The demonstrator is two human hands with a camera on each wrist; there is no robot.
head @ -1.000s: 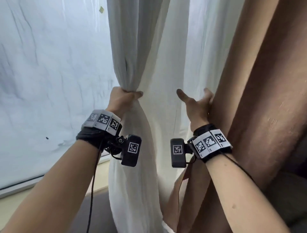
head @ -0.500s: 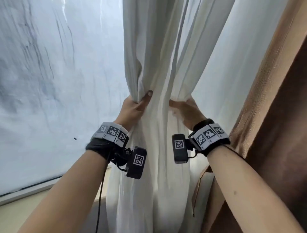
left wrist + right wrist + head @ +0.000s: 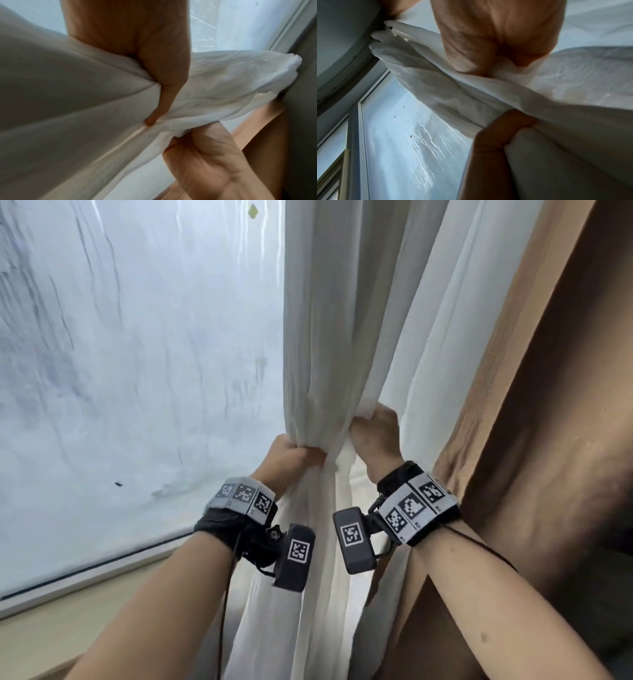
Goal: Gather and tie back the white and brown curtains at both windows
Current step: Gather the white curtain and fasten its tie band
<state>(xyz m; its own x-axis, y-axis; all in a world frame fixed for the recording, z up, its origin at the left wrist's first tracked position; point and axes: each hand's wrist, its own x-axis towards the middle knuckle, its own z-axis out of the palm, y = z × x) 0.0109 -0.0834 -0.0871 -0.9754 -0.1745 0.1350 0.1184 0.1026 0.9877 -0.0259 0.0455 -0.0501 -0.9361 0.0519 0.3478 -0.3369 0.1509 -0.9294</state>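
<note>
The white curtain (image 3: 329, 337) hangs in the middle of the head view, bunched into a narrow column. My left hand (image 3: 291, 453) grips the bunch from the left, thumb wrapped across the front. My right hand (image 3: 375, 433) grips more white folds just right of it and slightly higher. In the left wrist view my left hand (image 3: 164, 83) curls round the white curtain (image 3: 68, 94), with my right hand (image 3: 202, 148) below it. The right wrist view shows my right hand (image 3: 491, 51) clenched on the white curtain (image 3: 445, 88). The brown curtain (image 3: 548, 422) hangs at the right, untouched.
The window pane (image 3: 137, 354), covered by a wrinkled translucent film, fills the left. Its lower frame (image 3: 85, 580) and a pale sill run beneath. The window frame (image 3: 356, 108) also shows in the right wrist view.
My right hand left the brown curtain, swept left gathering loose white folds, and now grips them beside my left hand. The white bunch has become tighter.
</note>
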